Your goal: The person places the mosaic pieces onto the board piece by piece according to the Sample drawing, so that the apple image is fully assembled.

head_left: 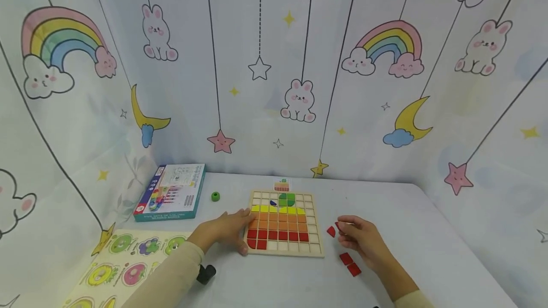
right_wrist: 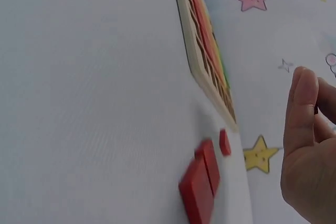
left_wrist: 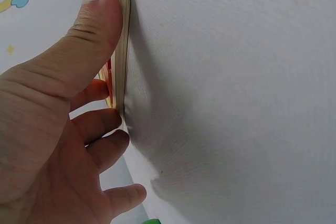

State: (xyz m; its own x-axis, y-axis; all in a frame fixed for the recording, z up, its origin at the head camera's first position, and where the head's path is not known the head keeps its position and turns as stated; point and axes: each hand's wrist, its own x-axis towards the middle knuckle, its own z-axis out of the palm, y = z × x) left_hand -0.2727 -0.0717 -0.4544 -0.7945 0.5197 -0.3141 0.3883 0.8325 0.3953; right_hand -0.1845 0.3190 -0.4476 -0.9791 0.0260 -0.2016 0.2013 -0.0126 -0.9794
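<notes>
A wooden grid board [head_left: 317, 241] holds rows of red, orange and yellow tiles, with green pieces and a small blue one toward its far side. My left hand [head_left: 229, 229] rests along the board's left edge. In the left wrist view its thumb [left_wrist: 102, 19] presses the rim, and the other fingers are spread beside it. To the right of the board, my right hand [head_left: 359, 239] pinches a small red piece [head_left: 337, 225], mostly hidden by the fingertips. A red quarter-round piece [head_left: 331, 231] lies beside that hand, and two red square tiles [head_left: 350, 264] lie nearer me.
A small picture card [head_left: 282, 185] lies behind the board. At the left are a green bead [head_left: 215, 196], a boxed set [head_left: 171, 191], a sheet of fruit pictures [head_left: 134, 255] and black cylindrical pieces [head_left: 207, 274]. A patterned curtain [head_left: 265, 108] hangs behind the table.
</notes>
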